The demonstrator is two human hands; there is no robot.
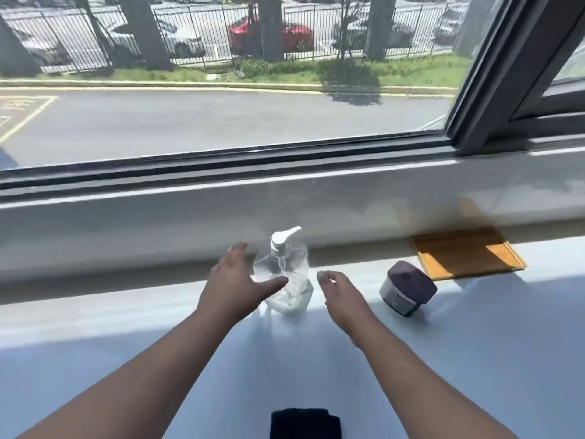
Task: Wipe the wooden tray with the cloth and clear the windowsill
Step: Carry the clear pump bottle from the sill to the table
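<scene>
A flat wooden tray [465,253] lies on the white windowsill [126,337] at the right, against the back ledge. A dark folded cloth [305,423] rests at the bottom edge of the view, between my forearms. A clear pump bottle [286,274] stands in the middle of the sill. My left hand [235,285] is spread open just left of the bottle, thumb close to its side. My right hand [340,296] hovers just right of the bottle, fingers loosely curled, holding nothing.
A purple-lidded jar [406,286] lies tilted on the sill between the bottle and the tray. Behind runs a raised white ledge [285,204] and the dark window frame [493,90]. Outside are a road and parked cars.
</scene>
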